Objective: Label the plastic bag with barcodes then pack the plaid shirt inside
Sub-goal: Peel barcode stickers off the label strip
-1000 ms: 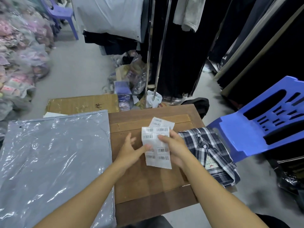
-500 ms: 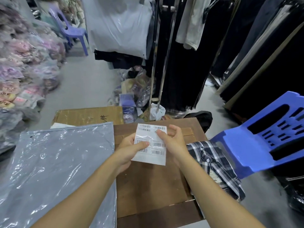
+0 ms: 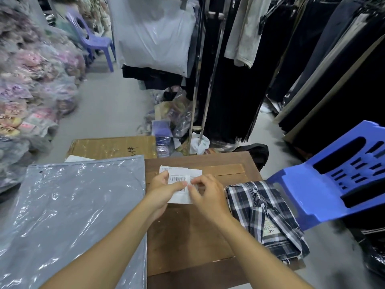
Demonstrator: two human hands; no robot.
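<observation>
A garment storeroom with racks of dark clothes surrounds a small wooden table [image 3: 193,232]. Over its centre the left hand [image 3: 164,189] pinches a sheet of barcode labels [image 3: 180,180], thumb on top. The right hand [image 3: 208,195] has its fingertips [image 3: 192,185] closed on a label at the sheet's right edge. The grey plastic bag [image 3: 73,215] lies flat at nine o'clock. The folded plaid shirt [image 3: 264,215] lies at three o'clock, beside a blue chair [image 3: 333,180].
</observation>
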